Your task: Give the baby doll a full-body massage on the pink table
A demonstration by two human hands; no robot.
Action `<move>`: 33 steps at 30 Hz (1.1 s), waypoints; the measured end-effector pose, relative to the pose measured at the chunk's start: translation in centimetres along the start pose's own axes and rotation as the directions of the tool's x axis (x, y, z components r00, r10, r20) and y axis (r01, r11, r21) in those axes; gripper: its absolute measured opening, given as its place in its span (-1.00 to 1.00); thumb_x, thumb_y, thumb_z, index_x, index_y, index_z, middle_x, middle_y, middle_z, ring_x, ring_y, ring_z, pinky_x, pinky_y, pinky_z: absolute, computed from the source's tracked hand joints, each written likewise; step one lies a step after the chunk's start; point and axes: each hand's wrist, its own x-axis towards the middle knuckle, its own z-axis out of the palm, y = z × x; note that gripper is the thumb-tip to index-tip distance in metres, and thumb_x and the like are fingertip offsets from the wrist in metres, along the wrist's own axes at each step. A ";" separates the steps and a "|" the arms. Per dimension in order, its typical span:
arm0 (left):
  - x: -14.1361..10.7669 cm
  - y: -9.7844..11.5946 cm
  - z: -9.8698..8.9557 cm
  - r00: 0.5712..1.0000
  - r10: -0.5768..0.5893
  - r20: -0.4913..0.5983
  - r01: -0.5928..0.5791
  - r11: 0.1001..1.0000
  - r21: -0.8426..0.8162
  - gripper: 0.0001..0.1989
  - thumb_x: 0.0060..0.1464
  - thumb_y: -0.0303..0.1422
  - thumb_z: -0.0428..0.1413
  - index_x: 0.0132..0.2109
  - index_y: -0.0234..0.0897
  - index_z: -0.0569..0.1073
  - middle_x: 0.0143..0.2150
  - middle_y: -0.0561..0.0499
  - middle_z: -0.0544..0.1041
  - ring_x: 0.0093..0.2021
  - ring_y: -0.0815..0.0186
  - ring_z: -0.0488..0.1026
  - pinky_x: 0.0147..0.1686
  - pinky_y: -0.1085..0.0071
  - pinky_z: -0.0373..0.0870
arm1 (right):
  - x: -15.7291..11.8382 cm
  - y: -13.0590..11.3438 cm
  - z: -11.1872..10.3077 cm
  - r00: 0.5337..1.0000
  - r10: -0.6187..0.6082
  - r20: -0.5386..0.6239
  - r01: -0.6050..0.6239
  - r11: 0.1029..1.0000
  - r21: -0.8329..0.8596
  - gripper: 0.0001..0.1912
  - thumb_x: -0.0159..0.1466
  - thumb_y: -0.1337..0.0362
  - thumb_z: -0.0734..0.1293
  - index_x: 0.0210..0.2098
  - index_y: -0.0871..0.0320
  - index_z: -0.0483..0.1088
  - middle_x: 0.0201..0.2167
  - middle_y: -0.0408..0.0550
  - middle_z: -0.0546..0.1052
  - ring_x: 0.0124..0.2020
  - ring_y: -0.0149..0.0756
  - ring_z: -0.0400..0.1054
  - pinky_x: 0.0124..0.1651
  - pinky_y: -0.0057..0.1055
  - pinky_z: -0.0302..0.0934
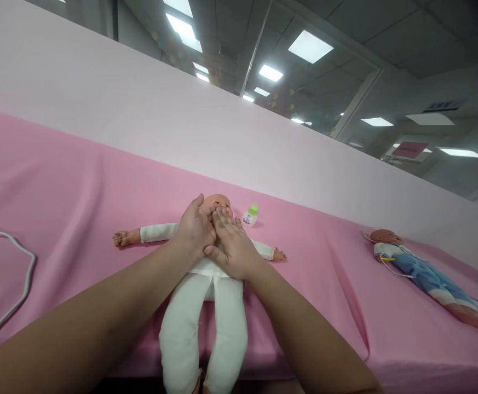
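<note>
A baby doll with a white cloth body lies on its back on a pink sheet, arms spread out to both sides. Above its chest and chin, my left hand is open with the palm turned up. My right hand is beside it, fingers extended and back of the hand showing, its fingertips meeting the left hand's fingers. Neither hand holds anything. Together they hide the doll's chest and lower face. A small bottle with a green cap lies right of the doll's head.
On the right lies a second doll in blue and white clothes, with thin tubing around it. A white cable curves over the pink sheet at the left. Behind the sheet rises a pale wall with glass above.
</note>
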 end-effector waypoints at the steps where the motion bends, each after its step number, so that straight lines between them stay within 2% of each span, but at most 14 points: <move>1: 0.1 0.5 -0.2 0.999 0.044 -0.018 -0.043 0.999 0.033 -0.36 0.32 0.02 0.01 0.23 -0.48 0.41 0.02 -0.36 0.58 0.05 0.00 0.57 0.05 0.18 0.55 | -0.1 0.2 -0.1 1.000 0.029 0.004 -0.029 0.999 -0.022 0.03 0.38 -0.36 0.07 0.55 0.19 -0.30 0.56 0.16 -0.24 0.57 0.06 -0.45 0.53 0.23 -0.49; 4: 0.6 2.1 -0.6 0.987 0.149 -0.056 -0.143 0.984 0.102 -0.26 0.31 0.06 -0.01 0.30 -0.55 0.34 0.11 -0.43 0.53 0.14 0.00 0.52 0.09 0.22 0.52 | -0.4 0.0 -0.4 0.998 0.024 0.055 -0.022 0.999 -0.038 0.04 0.38 -0.35 0.10 0.55 0.22 -0.27 0.55 0.19 -0.20 0.57 0.08 -0.39 0.54 0.22 -0.44; 7: 0.9 3.1 -0.9 0.981 0.182 -0.059 -0.174 0.977 0.124 -0.24 0.30 0.08 -0.02 0.31 -0.54 0.34 0.13 -0.43 0.52 0.16 0.00 0.51 0.10 0.22 0.51 | -0.7 -0.9 -0.7 0.990 -0.091 0.108 0.091 0.996 0.004 0.03 0.38 -0.34 0.10 0.55 0.19 -0.26 0.55 0.17 -0.15 0.57 0.05 -0.33 0.55 0.16 -0.35; 9: 0.9 2.9 -0.9 0.979 0.196 -0.055 -0.188 0.975 0.121 -0.28 0.31 0.06 -0.02 0.30 -0.51 0.37 0.12 -0.41 0.53 0.14 0.01 0.53 0.08 0.23 0.52 | -0.8 -1.3 -0.7 0.982 -0.159 0.104 0.156 0.987 0.032 0.04 0.38 -0.35 0.10 0.55 0.15 -0.31 0.55 0.13 -0.12 0.57 0.04 -0.32 0.55 0.16 -0.34; 11: 0.7 2.1 -0.8 0.983 0.177 -0.044 -0.171 0.979 0.112 -0.33 0.31 0.04 -0.02 0.26 -0.47 0.41 0.08 -0.38 0.55 0.08 0.01 0.56 0.04 0.18 0.54 | -0.7 -1.1 -0.6 0.979 -0.191 0.076 0.188 0.981 0.042 0.09 0.34 -0.39 0.12 0.55 0.13 -0.36 0.55 0.11 -0.14 0.57 0.06 -0.34 0.54 0.18 -0.37; 14: 0.4 0.5 -0.5 0.996 0.087 -0.010 -0.085 0.992 0.098 -0.39 0.32 0.02 -0.02 0.17 -0.46 0.46 -0.02 -0.36 0.59 -0.04 -0.01 0.60 -0.03 0.11 0.57 | -0.4 -0.2 -0.3 0.979 -0.195 0.060 0.194 0.981 0.029 0.14 0.30 -0.42 0.15 0.55 0.11 -0.37 0.56 0.08 -0.18 0.57 0.09 -0.40 0.55 0.18 -0.43; 18: 0.1 0.0 -0.2 1.000 0.022 0.016 -0.024 0.996 0.082 -0.40 0.32 -0.02 -0.02 0.12 -0.53 0.48 -0.13 -0.35 0.60 -0.13 0.01 0.62 -0.05 0.15 0.58 | 0.0 1.1 0.0 0.995 -0.080 0.052 0.080 0.997 -0.005 0.06 0.36 -0.37 0.13 0.55 0.14 -0.31 0.56 0.08 -0.22 0.57 0.06 -0.44 0.55 0.18 -0.48; 21: 0.4 1.1 -0.4 0.999 0.032 -0.023 -0.030 0.995 0.091 -0.39 0.32 -0.07 -0.01 0.20 -0.58 0.43 -0.08 -0.38 0.60 -0.08 0.00 0.61 -0.02 0.18 0.57 | 0.0 1.4 -0.1 0.996 -0.050 0.074 0.051 0.999 -0.015 0.08 0.35 -0.35 0.18 0.55 0.15 -0.31 0.56 0.10 -0.26 0.57 0.07 -0.47 0.54 0.19 -0.50; 26: 0.8 2.5 -0.8 0.987 0.119 -0.105 -0.107 0.988 0.112 -0.35 0.29 -0.07 0.05 0.32 -0.51 0.34 0.06 -0.40 0.56 0.06 0.01 0.57 0.03 0.22 0.54 | -0.2 0.4 -0.1 0.979 -0.181 0.091 0.178 0.983 0.039 0.06 0.36 -0.32 0.20 0.55 0.16 -0.29 0.56 0.12 -0.18 0.57 0.04 -0.39 0.55 0.14 -0.41; 30: 0.7 1.5 -0.6 0.994 0.072 -0.081 -0.063 0.992 0.113 -0.39 0.33 -0.07 0.00 0.24 -0.54 0.40 0.06 -0.42 0.57 0.05 0.00 0.57 0.01 0.19 0.56 | -0.1 -0.7 0.2 0.968 -0.245 0.062 0.240 0.968 0.069 0.11 0.36 -0.33 0.19 0.55 0.15 -0.42 0.56 0.10 -0.25 0.57 0.03 -0.42 0.55 0.14 -0.47; 33: 0.6 0.4 -0.4 0.998 0.012 -0.054 -0.007 0.996 0.094 -0.46 0.34 -0.06 0.00 0.12 -0.51 0.47 -0.01 -0.38 0.59 -0.02 0.02 0.60 -0.01 0.16 0.57 | 0.0 -0.5 0.3 0.984 -0.172 0.053 0.169 0.984 0.050 0.06 0.39 -0.31 0.16 0.55 0.14 -0.42 0.56 0.09 -0.27 0.57 0.04 -0.46 0.54 0.17 -0.52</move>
